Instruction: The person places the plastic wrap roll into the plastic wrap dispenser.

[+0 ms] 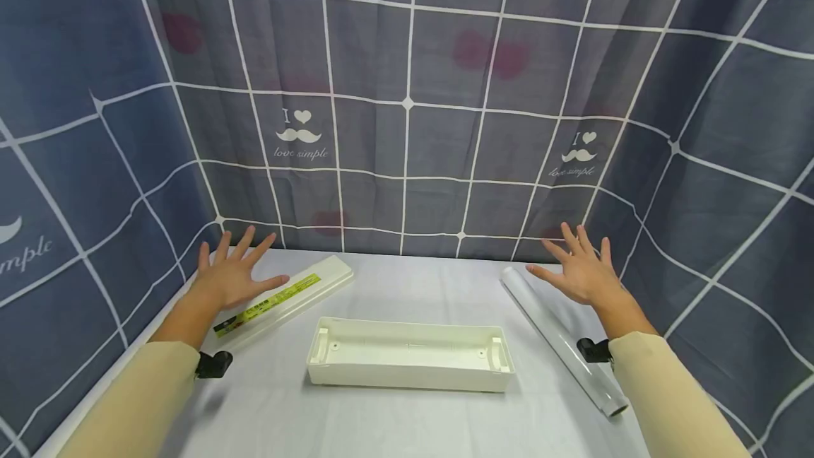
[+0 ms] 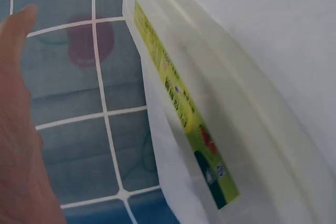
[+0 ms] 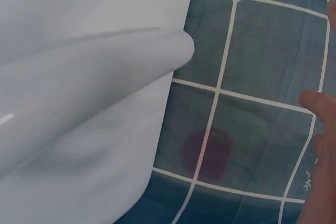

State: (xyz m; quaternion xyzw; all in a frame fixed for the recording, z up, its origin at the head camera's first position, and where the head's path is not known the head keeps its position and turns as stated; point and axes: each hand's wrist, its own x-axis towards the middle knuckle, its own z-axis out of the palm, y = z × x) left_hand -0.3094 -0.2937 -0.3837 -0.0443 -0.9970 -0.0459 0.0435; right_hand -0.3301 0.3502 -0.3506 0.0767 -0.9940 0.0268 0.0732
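My left hand (image 1: 230, 277) is held with fingers spread over the left side of the table, above a long white lid (image 1: 331, 273) bearing a yellow-green label (image 2: 181, 108). Over on the right, my right hand (image 1: 581, 276) also has its fingers spread, near a roll of clear plastic wrap (image 1: 559, 338) that lies slantwise. Neither hand holds anything. Between them a long white plastic box (image 1: 410, 377) stands with its top uncovered, its inside facing up. In the right wrist view the wrap roll (image 3: 105, 72) reaches close to the table's edge.
A white cloth covers the table (image 1: 407, 430). Dark blue-grey curtains (image 1: 369, 133) with white grid lines hang behind it and along both sides. Black wrist cameras (image 1: 213, 365) sit at both sleeve cuffs.
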